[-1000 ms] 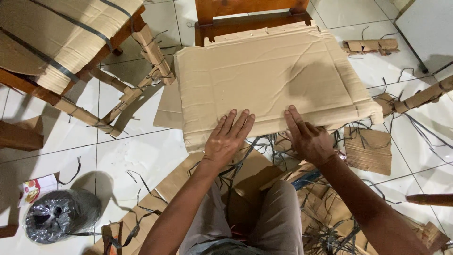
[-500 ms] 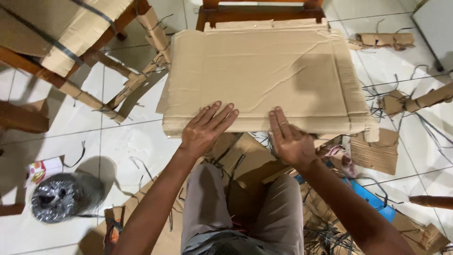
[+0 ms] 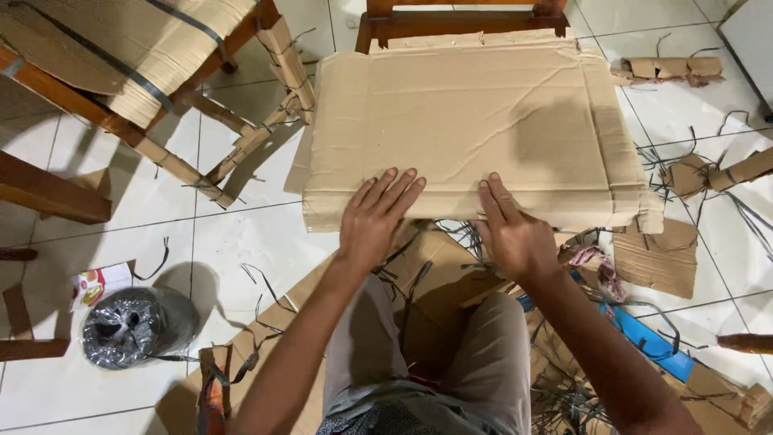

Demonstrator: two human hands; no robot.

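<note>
Fingers of left hand point(image 3: 372, 228) and right hand point(image 3: 513, 234) spread flat, pressing near edge of the cardboard sheet point(image 3: 463, 129) lying over a wooden chair point(image 3: 459, 18). Risk: sheet may slide off or crease; loose plastic straps point(image 3: 451, 242) underfoot could snag.

A plain tan cardboard sheet point(image 3: 467, 121) is showing faint creases at the far middle. White floor tiles point(image 3: 241, 234) are carrying thin dark grout lines. Near left, a silvery grey plastic roll point(image 3: 133, 326) is gleaming. Near right, a bright blue strip point(image 3: 644, 338) is showing. Reddish-brown wooden chair frames point(image 3: 56, 197) are standing far left.
</note>
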